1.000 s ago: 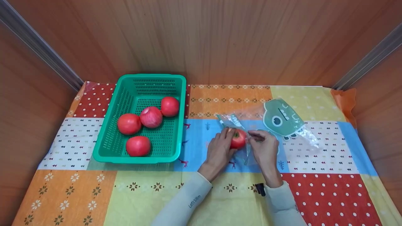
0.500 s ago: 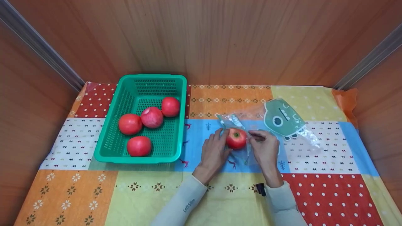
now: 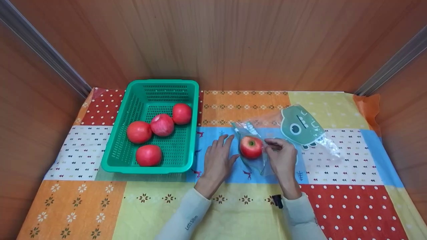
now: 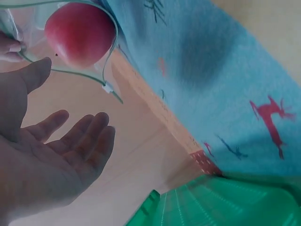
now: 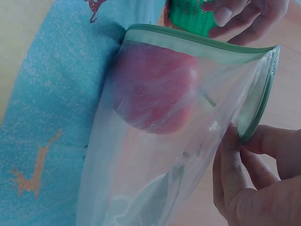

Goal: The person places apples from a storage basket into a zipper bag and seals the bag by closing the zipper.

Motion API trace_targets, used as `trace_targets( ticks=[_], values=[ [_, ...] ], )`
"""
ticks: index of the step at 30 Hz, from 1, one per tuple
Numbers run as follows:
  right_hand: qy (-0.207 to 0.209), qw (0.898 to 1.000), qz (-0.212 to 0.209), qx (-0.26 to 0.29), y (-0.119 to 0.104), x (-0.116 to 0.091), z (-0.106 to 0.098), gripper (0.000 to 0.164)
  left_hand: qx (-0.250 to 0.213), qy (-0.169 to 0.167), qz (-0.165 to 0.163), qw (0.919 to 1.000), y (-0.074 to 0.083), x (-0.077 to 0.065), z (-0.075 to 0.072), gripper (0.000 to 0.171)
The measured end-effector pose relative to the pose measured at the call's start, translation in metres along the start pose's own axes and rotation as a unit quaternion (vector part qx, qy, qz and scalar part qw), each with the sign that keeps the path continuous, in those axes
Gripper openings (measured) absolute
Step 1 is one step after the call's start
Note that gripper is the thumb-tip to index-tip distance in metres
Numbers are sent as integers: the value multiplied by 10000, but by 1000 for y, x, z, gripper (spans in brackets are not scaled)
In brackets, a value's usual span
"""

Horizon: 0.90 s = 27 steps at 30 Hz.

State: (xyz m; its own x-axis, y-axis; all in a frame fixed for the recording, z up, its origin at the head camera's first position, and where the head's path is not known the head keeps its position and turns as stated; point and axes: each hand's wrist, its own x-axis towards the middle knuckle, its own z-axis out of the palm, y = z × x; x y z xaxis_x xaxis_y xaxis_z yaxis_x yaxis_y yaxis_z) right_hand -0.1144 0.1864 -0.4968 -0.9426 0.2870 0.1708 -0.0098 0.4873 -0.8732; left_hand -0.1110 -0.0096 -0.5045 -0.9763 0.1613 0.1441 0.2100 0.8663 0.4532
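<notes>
The head view alone takes in the whole green basket [image 3: 146, 170], with four red apples [image 3: 162, 125] inside; the left wrist view has just part of its wall. From above, the clear plastic bag [image 3: 298, 125] shows its green cartoon face in full. The right wrist view makes plain that a fifth apple [image 3: 251, 147] lies inside the bag, behind the film and close to the green-edged mouth. Only the left wrist view brings out a small white slider [image 4: 107, 88] on that edge.

The left hand [image 3: 217, 160] is open with fingers apart, holding nothing, just beside the bag. The right hand [image 3: 283, 155] pinches the bag's edge between thumb and fingers.

Wood-grain walls [image 3: 220, 43] enclose the table, with metal strips [image 3: 56, 56] at the corners. A patchwork tablecloth [image 3: 233, 220] of dots, trees, deer and snowflakes covers it.
</notes>
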Motion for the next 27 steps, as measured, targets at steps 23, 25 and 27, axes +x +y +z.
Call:
trace_targets(
  ticks=[23,25,27],
  values=[
    [22,10000,17,-3,0,0,0,21,-92,677,-99,9976,-27,-1,-54,64],
    [4,10000,41,-25,0,0,0,22,-132,699,-183,9973,-33,-1,-59,63],
    [-23,10000,65,-35,-1,0,-1,22,-161,690,-289,9971,-38,-2,-63,62]
  ],
)
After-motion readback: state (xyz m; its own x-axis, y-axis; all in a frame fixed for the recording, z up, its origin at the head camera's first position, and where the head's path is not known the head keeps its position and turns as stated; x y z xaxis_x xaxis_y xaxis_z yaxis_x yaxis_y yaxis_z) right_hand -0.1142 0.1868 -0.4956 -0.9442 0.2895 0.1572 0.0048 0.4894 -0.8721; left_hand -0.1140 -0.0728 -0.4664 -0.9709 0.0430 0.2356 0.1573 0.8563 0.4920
